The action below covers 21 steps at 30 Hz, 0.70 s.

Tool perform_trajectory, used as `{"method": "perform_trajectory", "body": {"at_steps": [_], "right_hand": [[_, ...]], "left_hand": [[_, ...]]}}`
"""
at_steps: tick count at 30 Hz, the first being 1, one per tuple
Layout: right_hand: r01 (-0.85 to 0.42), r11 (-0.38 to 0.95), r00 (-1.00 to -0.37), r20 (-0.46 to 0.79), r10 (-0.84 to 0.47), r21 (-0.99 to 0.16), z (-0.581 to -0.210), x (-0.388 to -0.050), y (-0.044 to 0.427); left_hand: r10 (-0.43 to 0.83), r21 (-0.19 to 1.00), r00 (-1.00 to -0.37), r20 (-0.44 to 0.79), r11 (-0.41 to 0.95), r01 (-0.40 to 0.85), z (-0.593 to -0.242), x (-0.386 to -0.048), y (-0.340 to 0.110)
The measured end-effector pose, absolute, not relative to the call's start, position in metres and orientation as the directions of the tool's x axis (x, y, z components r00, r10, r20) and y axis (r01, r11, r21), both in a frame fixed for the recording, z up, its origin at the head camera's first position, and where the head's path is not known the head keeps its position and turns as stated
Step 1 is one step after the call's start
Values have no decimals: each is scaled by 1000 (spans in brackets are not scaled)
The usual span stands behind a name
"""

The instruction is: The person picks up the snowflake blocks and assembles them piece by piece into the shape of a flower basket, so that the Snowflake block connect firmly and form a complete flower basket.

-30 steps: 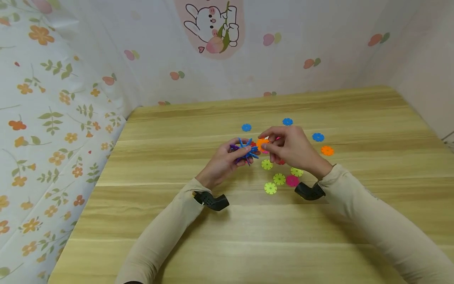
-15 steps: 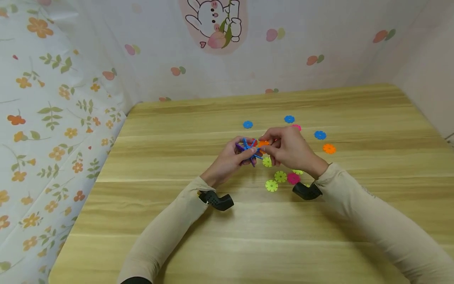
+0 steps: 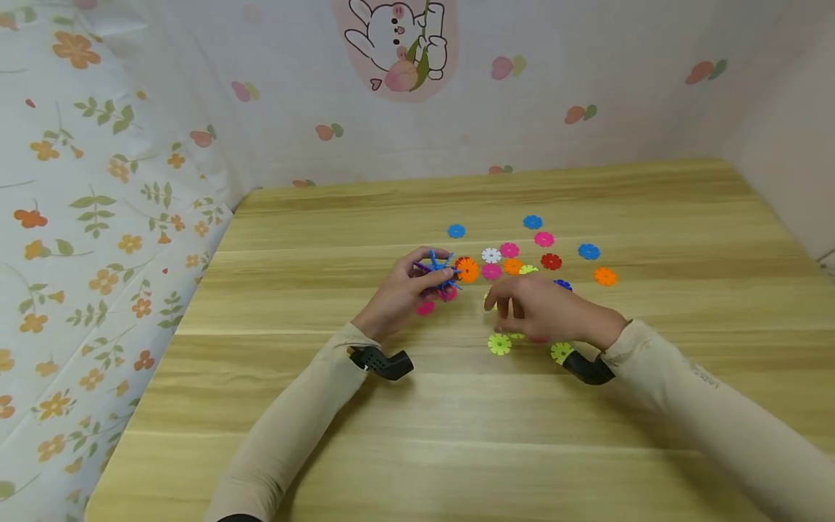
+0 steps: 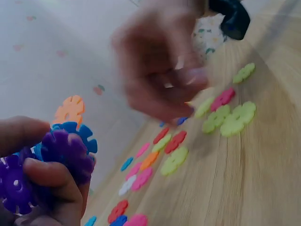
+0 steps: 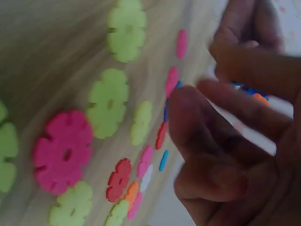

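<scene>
My left hand [image 3: 396,295] grips a cluster of blue and purple notched plastic discs [image 4: 68,153], interlocked at angles. An orange notched disc [image 4: 70,110] stands out from the cluster's edge, joined to a blue one. My right hand [image 3: 546,309] hovers apart from it, over loose discs to the right, and is blurred in the left wrist view. Its fingers are loosely bent, with nothing visible between them. Below this hand lie yellow-green discs [image 5: 109,101] and a pink disc [image 5: 65,151]. The hand hides some discs in the head view.
More loose discs lie flat on the wooden table [image 3: 417,442], among them a white disc [image 3: 491,255], a red disc [image 3: 551,262] and a blue disc [image 3: 588,251]. A patterned curtain [image 3: 274,87] hangs behind the table and along its left side.
My right hand has let go of the orange disc, which stays on the cluster, and moved right and towards me. My left hand has shifted slightly left with the cluster.
</scene>
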State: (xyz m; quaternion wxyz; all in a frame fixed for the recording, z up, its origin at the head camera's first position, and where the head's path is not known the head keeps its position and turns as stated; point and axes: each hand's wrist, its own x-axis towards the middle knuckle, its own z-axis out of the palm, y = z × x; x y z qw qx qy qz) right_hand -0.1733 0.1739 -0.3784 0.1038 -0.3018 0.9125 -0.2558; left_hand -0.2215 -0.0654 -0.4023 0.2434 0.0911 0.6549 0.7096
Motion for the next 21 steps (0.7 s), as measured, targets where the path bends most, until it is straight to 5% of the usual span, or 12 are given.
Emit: {"method": "perform_trajectory", "body": {"at_steps": [6,21], "right_hand": [[-647,680,-696,-95,-711,-346,-392,-158,169],[-689,628,-665,-31,-746,-361,-398,-159,175]], "left_hand": [[438,949,-872,-219,-112,-295,-403,-223,-68],[499,989,-856,-135,9,-151,-400,-217,-69]]}}
